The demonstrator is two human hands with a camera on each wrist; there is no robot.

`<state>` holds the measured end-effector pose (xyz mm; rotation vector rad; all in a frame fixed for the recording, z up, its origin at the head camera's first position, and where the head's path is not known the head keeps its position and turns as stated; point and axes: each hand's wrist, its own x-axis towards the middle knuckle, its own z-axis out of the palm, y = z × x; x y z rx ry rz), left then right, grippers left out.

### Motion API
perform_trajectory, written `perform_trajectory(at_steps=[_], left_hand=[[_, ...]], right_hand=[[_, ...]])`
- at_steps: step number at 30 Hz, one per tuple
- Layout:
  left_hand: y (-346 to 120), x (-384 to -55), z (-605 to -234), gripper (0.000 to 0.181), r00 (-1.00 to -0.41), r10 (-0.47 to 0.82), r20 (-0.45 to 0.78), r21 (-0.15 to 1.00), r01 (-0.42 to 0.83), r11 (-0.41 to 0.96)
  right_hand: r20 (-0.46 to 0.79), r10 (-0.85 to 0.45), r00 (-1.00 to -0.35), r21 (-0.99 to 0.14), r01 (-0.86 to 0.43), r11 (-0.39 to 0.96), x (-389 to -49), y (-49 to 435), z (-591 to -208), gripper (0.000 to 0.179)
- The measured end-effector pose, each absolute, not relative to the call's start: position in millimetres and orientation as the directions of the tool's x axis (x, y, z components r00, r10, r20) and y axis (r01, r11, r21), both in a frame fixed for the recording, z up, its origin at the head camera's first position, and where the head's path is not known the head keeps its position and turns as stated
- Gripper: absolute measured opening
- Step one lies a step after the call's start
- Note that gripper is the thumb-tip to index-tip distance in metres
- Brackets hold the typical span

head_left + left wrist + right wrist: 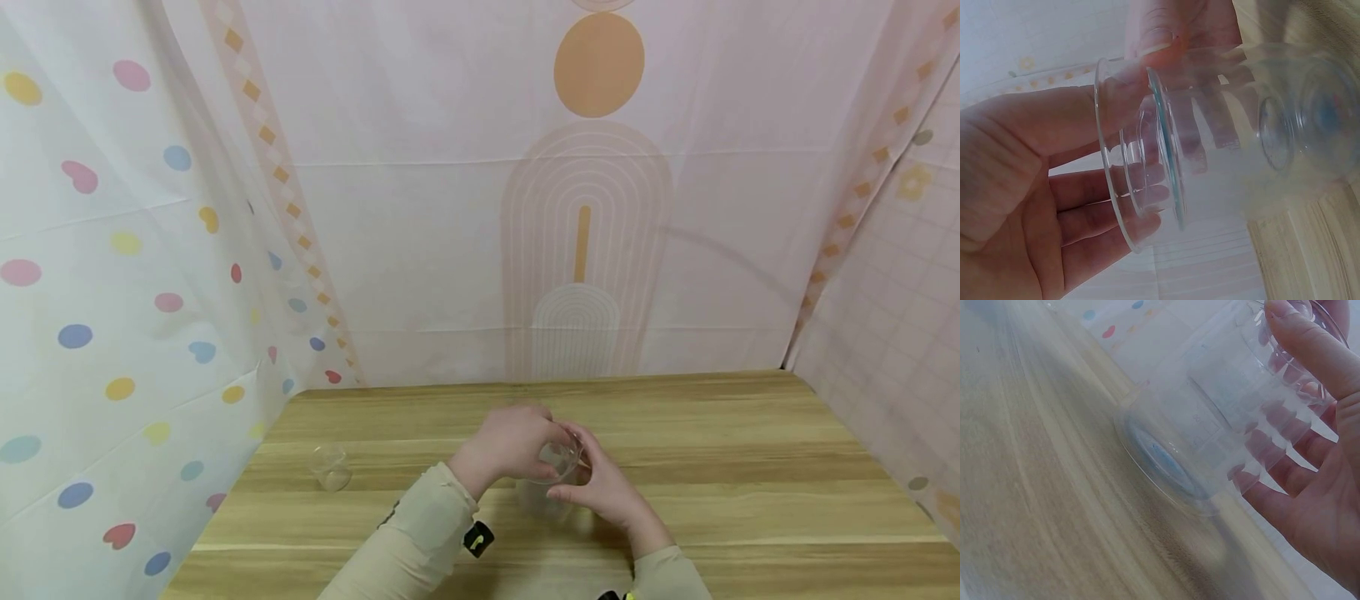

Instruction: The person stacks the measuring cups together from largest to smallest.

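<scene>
Over the middle of the table both hands meet at clear, see-through cups. My left hand (513,446) grips a clear cup (1129,147) by its rim, thumb on one side and fingers on the other. The lower part of that cup sits inside a taller clear cup (1191,419), whose rim shows just below the first one in the left wrist view. Curled round the taller cup's side is my right hand (606,490), thumb near its rim. The taller cup stands tilted in the right wrist view, its base close over the wood.
Another small clear cup (331,469) is on the wooden table (750,467), toward the left. A patterned cloth (420,250) hangs behind the table, with more cloth at both sides.
</scene>
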<state>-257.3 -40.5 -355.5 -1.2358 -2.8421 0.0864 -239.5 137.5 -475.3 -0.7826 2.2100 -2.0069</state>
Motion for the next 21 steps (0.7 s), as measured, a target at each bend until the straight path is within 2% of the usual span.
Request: perform_trajectory(at_steps=[21], left_hand=[[-41.6,-252.8,-354.4,0.039,-0.683,0.730,0.019,-0.051,0.729,0.683]], right_hand=[[0.307,-0.401,-0.863,-0.939,-0.343,0.018,-239.9,137.9,-476.3,0.088]])
